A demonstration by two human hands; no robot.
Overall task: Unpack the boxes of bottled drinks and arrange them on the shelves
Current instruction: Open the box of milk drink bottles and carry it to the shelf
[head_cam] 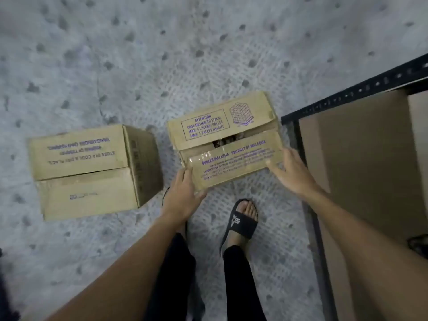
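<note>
On the floor (pixel 162 54), the left box (pixel 88 170) lies near the right box (pixel 222 135), itself beside, perhaps touching, the shelf (pixel 347 95).

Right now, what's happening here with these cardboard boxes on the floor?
Someone stands over two cardboard boxes on the floor, beside a black-framed shelf. Both hands are on the right box: the left hand grips its near left corner, and the right hand rests with fairly straight fingers on its near right end. That box's top flaps are parted a little, but no bottles are out yet. The left box sits closed and untouched.
</note>
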